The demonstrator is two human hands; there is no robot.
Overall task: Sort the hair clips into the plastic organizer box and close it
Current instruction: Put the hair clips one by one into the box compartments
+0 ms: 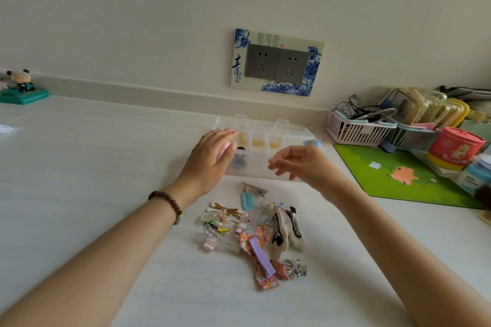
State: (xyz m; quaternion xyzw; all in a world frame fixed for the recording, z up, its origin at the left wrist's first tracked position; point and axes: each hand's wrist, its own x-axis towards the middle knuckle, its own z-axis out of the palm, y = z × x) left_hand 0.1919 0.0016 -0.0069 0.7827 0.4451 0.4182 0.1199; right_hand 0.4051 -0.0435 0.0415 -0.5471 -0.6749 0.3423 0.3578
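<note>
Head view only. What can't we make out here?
- Head view: left hand covers the organizer box left compartments; dark and pink items partly seen.
- Head view: right hand fingers motion-blurred; a pinch cannot be told.
- Head view: hair clips overlap, uncountable.
- Head view: blue container cut by right edge.

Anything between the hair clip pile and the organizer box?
Nothing visible. The hair clip pile lies on the table directly in front of the organizer box, whose lid looks open. Only the left hand and right hand hover over the box's near edge.
</note>
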